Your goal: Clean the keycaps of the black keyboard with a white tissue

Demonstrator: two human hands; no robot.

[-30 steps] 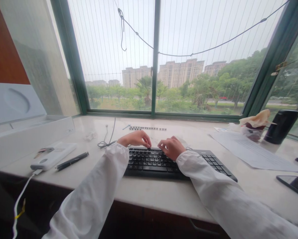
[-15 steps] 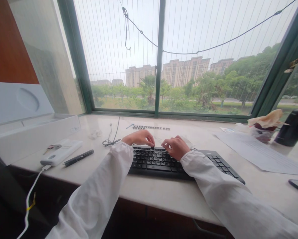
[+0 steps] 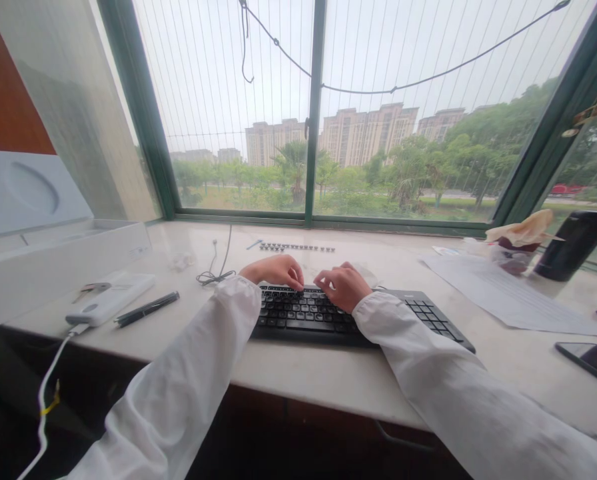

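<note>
Left hand (image 3: 274, 270) and right hand (image 3: 346, 287) at back rows of black keyboard (image 3: 318, 325)

Nearest: two white sleeves (image 3: 178, 393) reach in from the lower corners. White cable (image 3: 46, 400) with a yellow tie hangs at lower left, plugged into a white device (image 3: 111, 301); small metallic item (image 3: 94, 287) on top of it. Black pen (image 3: 147, 309) just beside it, lying slantwise. Phone (image 3: 589, 360) flat at far right.

Keyboard sits mid-worktop (image 3: 298, 363), near the front edge, number pad to the right. Left hand bends down over the back rows, thumb and fingers drawn close together; can't tell if they pinch a key. Right hand curls over the same rows, fingers bent, tips near the left hand's but apart; can't tell if it grips anything.

Beyond: coiled thin cable (image 3: 214, 277) left of the left hand, open white box (image 3: 68, 270) farther left. Printed paper (image 3: 511, 300) on the right, with clear plastic packaging (image 3: 513, 259) and a tilted black cylinder (image 3: 576, 245) behind it. Small dark pieces (image 3: 298, 247), probably keycaps, lined up past the hands; slim blue tool (image 3: 254, 244) at their left end.

Farthest: green-framed window (image 3: 308, 167), trees and buildings outside.
</note>
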